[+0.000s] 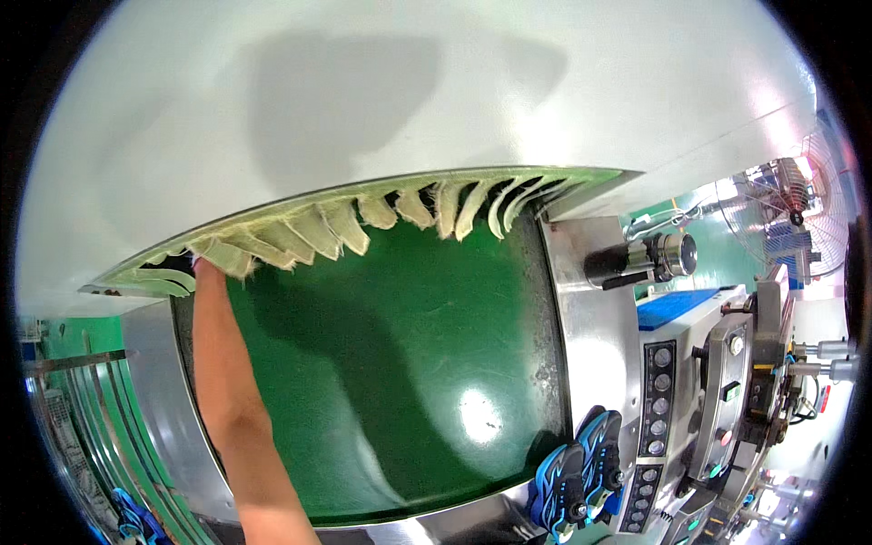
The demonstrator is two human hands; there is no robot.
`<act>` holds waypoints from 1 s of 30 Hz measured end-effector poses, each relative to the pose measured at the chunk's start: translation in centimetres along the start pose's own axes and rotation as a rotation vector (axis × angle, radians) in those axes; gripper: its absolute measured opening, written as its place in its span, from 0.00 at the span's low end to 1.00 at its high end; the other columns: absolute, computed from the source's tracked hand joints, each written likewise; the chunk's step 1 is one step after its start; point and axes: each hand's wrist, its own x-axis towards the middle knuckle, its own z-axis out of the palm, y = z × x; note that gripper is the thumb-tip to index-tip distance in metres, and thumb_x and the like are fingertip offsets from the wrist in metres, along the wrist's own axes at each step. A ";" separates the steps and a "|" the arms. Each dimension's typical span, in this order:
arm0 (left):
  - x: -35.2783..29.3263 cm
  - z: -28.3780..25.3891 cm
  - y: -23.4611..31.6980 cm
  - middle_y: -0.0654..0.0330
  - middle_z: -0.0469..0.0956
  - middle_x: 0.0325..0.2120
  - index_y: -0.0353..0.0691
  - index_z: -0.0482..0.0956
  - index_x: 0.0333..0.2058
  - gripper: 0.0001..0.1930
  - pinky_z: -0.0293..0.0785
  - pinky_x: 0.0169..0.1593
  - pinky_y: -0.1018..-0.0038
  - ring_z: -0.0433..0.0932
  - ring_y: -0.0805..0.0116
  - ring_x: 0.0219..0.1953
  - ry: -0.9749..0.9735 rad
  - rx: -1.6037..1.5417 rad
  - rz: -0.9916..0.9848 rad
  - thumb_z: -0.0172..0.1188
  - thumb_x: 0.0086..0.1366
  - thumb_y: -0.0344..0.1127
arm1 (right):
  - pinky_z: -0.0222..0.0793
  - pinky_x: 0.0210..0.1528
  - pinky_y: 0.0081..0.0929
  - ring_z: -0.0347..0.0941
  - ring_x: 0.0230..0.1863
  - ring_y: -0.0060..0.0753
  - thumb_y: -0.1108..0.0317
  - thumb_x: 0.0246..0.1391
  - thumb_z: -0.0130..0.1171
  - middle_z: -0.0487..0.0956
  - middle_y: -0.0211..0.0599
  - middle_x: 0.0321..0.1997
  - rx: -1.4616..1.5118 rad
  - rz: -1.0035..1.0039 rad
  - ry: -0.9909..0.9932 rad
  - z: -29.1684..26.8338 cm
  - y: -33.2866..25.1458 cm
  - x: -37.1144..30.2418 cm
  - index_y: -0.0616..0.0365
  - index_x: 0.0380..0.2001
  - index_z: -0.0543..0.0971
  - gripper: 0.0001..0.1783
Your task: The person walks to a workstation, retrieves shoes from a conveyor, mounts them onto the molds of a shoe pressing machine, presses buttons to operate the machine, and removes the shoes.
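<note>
My left arm (222, 372) reaches forward over a green conveyor belt (436, 354) to the slot under a large white machine housing (381, 109). At the slot, pale yellow-green fabric flaps (313, 227) with frayed edges hang in a row. Past the wrist, my left hand goes in behind the flaps at the left end, so its fingers and anything in them are hidden. One flap (227, 257) lies against the wrist. My right hand is out of view.
Two blue and black shoes (581, 472) sit at the belt's lower right corner, by the metal frame (595, 354). Machinery with gauges and knobs (656, 400) stands on the right, below a black cylinder (640, 261) and a caged fan (790, 209). A metal rack (100, 409) is on the left.
</note>
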 end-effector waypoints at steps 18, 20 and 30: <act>-47.8 -9.3 5.0 0.50 0.79 0.37 0.37 0.79 0.39 0.10 0.75 0.45 0.59 0.80 0.49 0.40 0.124 -1.037 0.685 0.51 0.73 0.36 | 0.68 0.67 0.35 0.70 0.68 0.44 0.68 0.53 0.68 0.72 0.54 0.67 1.015 -0.476 0.093 -10.6 -14.6 -2.6 0.69 0.67 0.66 0.39; -52.8 -14.6 8.3 0.53 0.81 0.35 0.37 0.81 0.39 0.14 0.74 0.43 0.66 0.80 0.60 0.38 -0.064 -1.145 0.695 0.45 0.74 0.34 | 0.68 0.66 0.35 0.72 0.65 0.44 0.65 0.55 0.67 0.73 0.57 0.65 1.131 -0.579 0.026 -16.9 -16.8 -6.6 0.70 0.65 0.67 0.38; -88.3 -35.6 34.0 0.54 0.81 0.31 0.41 0.82 0.36 0.04 0.75 0.34 0.62 0.81 0.52 0.31 0.077 -0.819 1.979 0.66 0.62 0.31 | 0.73 0.54 0.43 0.75 0.51 0.58 0.57 0.51 0.63 0.76 0.52 0.52 0.814 -0.964 0.690 -23.7 -5.9 -3.0 0.62 0.55 0.71 0.31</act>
